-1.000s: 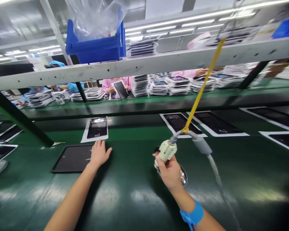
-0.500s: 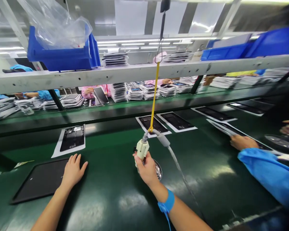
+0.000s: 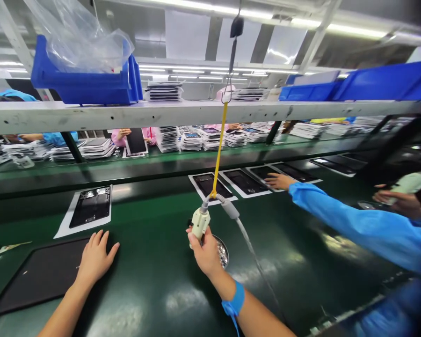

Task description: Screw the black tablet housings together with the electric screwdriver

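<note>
In the head view, your right hand [image 3: 206, 252] is clasped around a pale cream plastic hand tool [image 3: 200, 222], held over the glossy green worktop [image 3: 154, 281] slightly below the middle of the view. The tool's long axis is tilted: its cable end points up and a little rightward, its lower end down and leftward; the working tip is hidden. A flat yellow strap [image 3: 219, 152] rises from the cable end to a metal hook, while a ribbed grey cable [image 3: 247, 238] trails toward you on the right. A round metal dish of small shiny pieces [image 3: 222, 252] lies just beside your right hand, partly covered by it. Your left hand [image 3: 96, 260], empty, fingers slightly spread, lies at the right end of a flat black rimmed mat [image 3: 44, 276]; whether it presses on the mat cannot be told. Beyond it, a dark rectangular panel on white sheeting [image 3: 91, 206] runs lengthwise away from you. Open green surface separates your hands; past the tool, the nearest sheet edges bound the room ahead, and a co-worker's blue sleeve [image 3: 337, 210] bounds it rightward.
</note>
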Available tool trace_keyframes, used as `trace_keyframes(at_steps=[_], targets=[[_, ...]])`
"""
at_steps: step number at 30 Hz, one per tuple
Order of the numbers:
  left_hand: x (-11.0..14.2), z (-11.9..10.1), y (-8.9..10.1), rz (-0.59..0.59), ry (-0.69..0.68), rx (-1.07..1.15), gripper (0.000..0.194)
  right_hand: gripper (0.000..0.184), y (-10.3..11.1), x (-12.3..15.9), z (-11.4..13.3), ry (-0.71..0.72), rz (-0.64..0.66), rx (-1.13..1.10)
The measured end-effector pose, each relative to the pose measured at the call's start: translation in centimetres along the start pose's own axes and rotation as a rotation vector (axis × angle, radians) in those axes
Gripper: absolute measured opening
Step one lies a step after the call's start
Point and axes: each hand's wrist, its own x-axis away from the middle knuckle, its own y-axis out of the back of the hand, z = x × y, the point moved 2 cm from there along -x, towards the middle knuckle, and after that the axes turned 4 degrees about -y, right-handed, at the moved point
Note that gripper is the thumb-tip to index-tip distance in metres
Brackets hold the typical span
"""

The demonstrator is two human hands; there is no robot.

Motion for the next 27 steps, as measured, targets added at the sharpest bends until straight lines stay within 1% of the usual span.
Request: trace_keyframes(at_steps=[5,10,17,22,27], targets=[[-0.2,0.4,-0.3,-0.028,-0.014,-0.017,0.078,0.025,-0.1,0.2,0.5,-0.033,0.036,-0.023],[-0.3,0.3,-0.4,-0.034,-0.010,-0.014,0.074,0.026,-0.2,0.2,1.1,-0.052,0.045,-0.016],[-0.1,0.0,-0.2,0.001,-0.009,-0.015,0.078,0.028,-0.1,0.3,0.2,-0.058,0.059,-0.021],[0.1,-0.2,0.0,-0.016,-0.013,-0.021,0.072,0.031,0.0,0.4,0.0,-0.056,0.074,-0.030],[0.5,-0.9,0.7,-0.006,-0.019,-0.011,0.065,0.034,0.2,0.5,0.4,-0.056,0.040,-0.023]])
